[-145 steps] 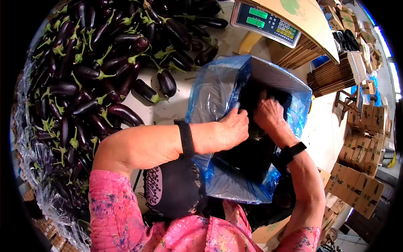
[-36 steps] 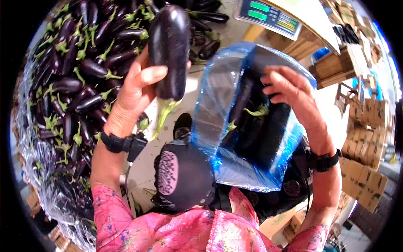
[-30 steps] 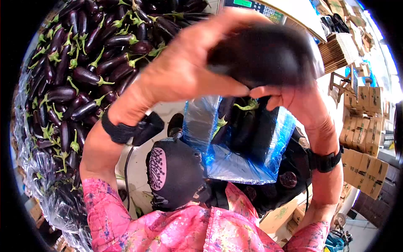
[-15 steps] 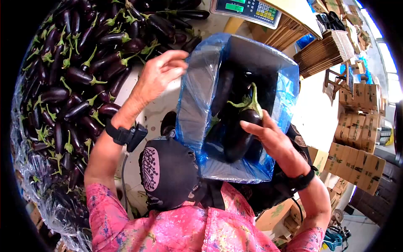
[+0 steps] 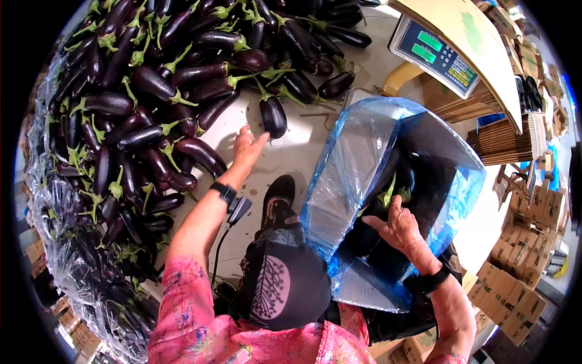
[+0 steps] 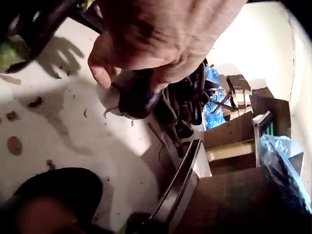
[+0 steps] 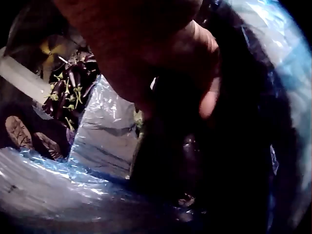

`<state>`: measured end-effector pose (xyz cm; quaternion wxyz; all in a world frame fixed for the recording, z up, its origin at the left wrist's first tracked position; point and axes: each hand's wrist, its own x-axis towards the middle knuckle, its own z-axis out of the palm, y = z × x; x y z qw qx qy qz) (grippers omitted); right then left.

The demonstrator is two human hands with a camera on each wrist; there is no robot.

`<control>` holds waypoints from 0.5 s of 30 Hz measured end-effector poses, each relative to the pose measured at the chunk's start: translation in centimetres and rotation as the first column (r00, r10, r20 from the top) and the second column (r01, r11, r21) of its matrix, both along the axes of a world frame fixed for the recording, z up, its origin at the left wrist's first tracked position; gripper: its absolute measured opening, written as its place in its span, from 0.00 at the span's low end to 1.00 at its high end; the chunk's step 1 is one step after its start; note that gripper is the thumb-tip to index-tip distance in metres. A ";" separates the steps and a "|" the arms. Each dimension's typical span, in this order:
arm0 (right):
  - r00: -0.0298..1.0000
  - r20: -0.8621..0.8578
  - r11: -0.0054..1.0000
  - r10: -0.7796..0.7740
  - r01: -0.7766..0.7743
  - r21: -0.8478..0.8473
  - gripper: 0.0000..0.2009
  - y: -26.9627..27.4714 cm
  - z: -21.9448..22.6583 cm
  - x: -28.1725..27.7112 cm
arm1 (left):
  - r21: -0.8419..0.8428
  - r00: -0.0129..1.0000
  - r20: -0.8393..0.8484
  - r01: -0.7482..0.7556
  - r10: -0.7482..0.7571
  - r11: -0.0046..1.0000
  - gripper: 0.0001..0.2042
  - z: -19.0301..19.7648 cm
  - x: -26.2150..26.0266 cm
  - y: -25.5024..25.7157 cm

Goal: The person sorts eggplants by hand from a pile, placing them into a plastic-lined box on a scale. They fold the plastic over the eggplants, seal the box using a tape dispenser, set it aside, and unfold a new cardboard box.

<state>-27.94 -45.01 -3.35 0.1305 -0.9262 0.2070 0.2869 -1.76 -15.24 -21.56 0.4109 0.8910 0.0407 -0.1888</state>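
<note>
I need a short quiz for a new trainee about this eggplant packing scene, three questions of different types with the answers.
1. True or false: the left hand reaches toward a single eggplant lying on the floor.
2. Where is the right hand? A) on the scale B) inside the blue-lined box, on the eggplants there C) on the flat cartons
3. Fill in: the scale stands ____ the box in the head view.

Key: 1 true; 2 B; 3 above, further from the person.
</note>
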 end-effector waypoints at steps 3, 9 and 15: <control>0.999 0.024 0.999 -0.027 0.027 0.020 0.42 0.6 -0.3 0.7 | 0.116 0.987 0.137 -0.105 0.089 0.988 0.45 -3.8 2.9 -3.7; 0.997 0.026 0.996 -0.068 0.066 0.059 0.43 0.8 0.6 0.9 | -0.264 0.964 -0.255 -0.147 0.078 0.953 0.37 -5.5 4.9 -5.5; 0.990 0.084 0.990 -0.114 0.106 0.087 0.46 0.3 -0.9 -0.1 | -0.671 0.793 -0.584 -0.349 -0.176 0.654 0.21 1.7 -1.5 -0.5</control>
